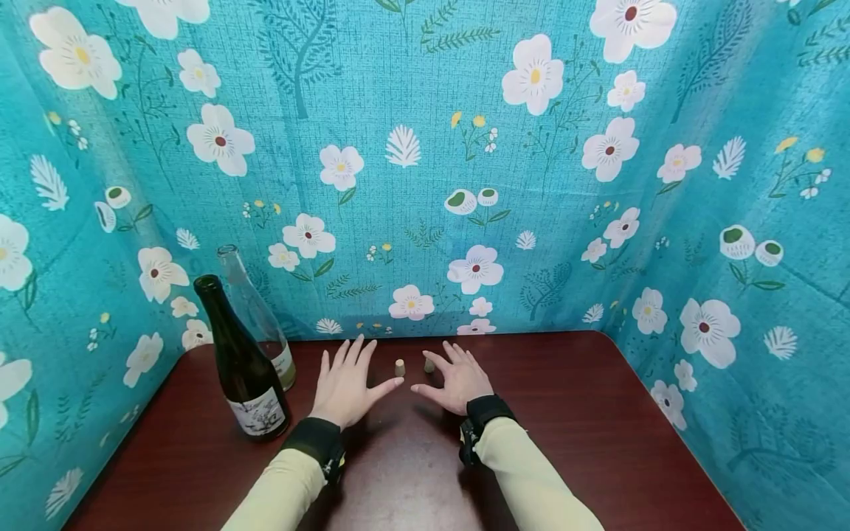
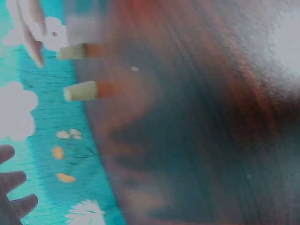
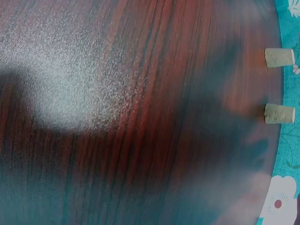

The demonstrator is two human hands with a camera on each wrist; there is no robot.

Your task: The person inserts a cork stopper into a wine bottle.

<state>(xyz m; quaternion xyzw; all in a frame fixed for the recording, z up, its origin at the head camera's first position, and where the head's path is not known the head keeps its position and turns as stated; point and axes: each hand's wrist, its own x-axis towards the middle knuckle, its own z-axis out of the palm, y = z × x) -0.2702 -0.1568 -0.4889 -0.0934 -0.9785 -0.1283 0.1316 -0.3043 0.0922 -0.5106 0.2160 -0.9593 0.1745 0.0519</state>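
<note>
Two small cork stoppers stand upright side by side on the dark wooden table, between my hands. My left hand (image 1: 345,387) hovers with its fingers spread, the thumb reaching toward the left cork stopper (image 1: 400,368). Opposite it, my right hand (image 1: 460,382) has its fingers spread, partly covering the right cork stopper (image 1: 429,366) in the head view. Neither hand holds anything. Seen from the left wrist, the left cork (image 2: 83,91) is tapered, and fingertips (image 2: 23,180) show at the lower left. Both corks, including the right cork (image 3: 280,114), also appear at the right wrist view's edge.
Left of my left hand stands a dark green glass bottle (image 1: 246,369) with a white label and an uncorked mouth. Just behind it is a clear glass bottle (image 1: 255,295), also uncorked. A turquoise floral curtain (image 1: 398,184) borders the reddish-brown table (image 1: 584,442) at the back and sides.
</note>
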